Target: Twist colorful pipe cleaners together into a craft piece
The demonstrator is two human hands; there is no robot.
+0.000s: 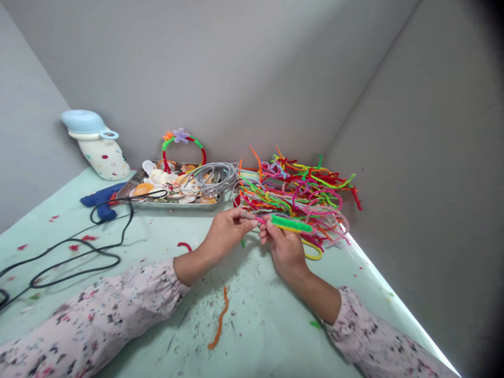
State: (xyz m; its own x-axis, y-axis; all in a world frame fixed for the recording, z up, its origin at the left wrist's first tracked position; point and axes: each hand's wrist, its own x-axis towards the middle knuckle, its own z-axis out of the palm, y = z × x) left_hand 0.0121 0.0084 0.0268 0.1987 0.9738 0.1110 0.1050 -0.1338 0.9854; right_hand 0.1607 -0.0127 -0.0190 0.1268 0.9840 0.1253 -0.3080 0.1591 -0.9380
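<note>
My left hand (227, 231) pinches the thin left end of a pink pipe cleaner (260, 220), just above the table. Beside it, my right hand (286, 251) is closed on the same strand and on a bundle of fuzzy pipe cleaners (292, 224), green on top with yellow below, that sticks out to the right. What lies under the right fingers is hidden. Behind the hands spreads a heap of many-coloured pipe cleaners (291, 191). A short orange pipe cleaner (219, 320) lies on the table in front of my forearms.
At the back, a metal tray (185, 207) holds shells and a coil of grey wire (220, 177). A pipe-cleaner hoop with flowers (164, 149) stands there. Left are a blue glue gun (103, 200) with a looping black cord (74, 239) and a white bottle (103, 156). Walls rise behind and right.
</note>
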